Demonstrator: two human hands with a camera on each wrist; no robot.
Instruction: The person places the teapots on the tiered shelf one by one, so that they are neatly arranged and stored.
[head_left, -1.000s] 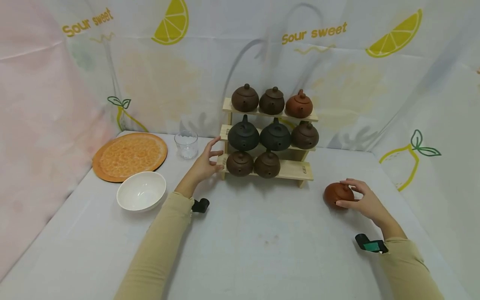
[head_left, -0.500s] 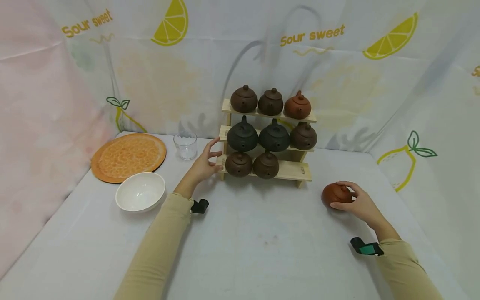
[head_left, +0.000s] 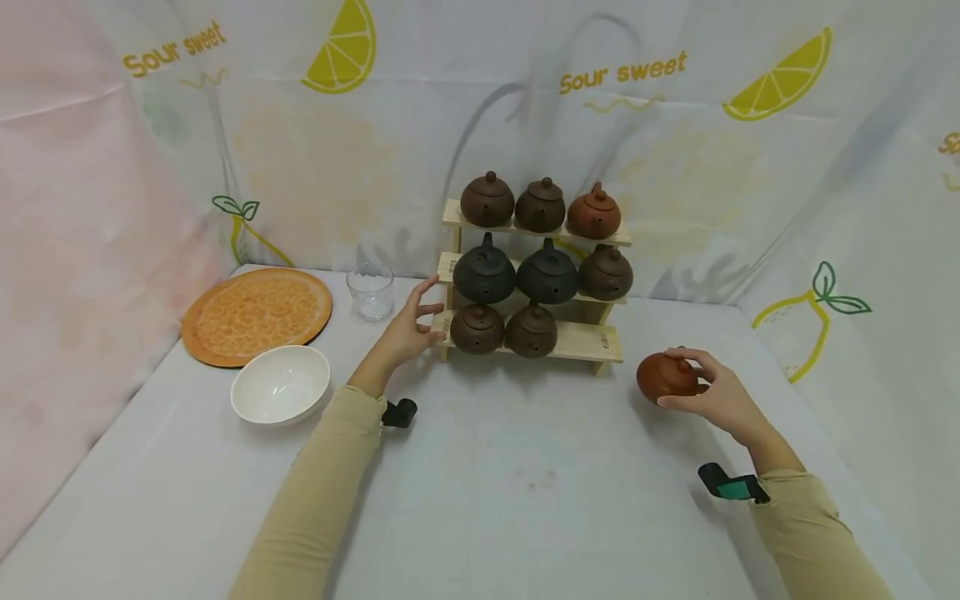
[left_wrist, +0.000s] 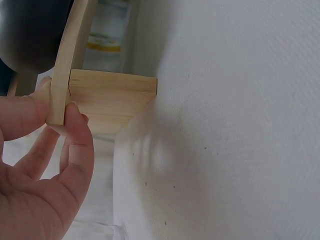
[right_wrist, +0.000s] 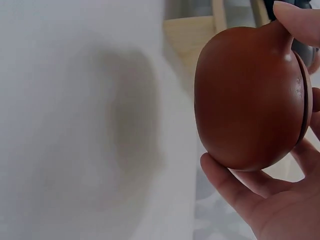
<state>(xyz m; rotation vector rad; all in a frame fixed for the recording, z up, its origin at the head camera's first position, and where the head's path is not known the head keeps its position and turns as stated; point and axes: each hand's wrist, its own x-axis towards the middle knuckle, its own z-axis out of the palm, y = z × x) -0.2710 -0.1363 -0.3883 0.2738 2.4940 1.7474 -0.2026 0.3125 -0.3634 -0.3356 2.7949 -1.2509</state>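
Observation:
A reddish-brown clay teapot is in my right hand, at the right of the table. In the right wrist view the teapot hangs clear of the white cloth, its shadow apart from it. Thumb and fingers span its body, the thumb at the spout. My left hand is at the left end of a three-tier wooden display stand. The left wrist view has its thumb and a finger pinching the end of a stand board. Brown teapots sit on the lowest tier, left of a bare stretch of board.
Dark green teapots and a brown one fill the middle tier, with more teapots on top. At the left are a white bowl, a round orange mat and a clear glass. A printed curtain hangs behind.
My right hand has closed its hold on the reddish-brown teapot and raised it off the table, slightly leftward. The left hand stays at the stand.

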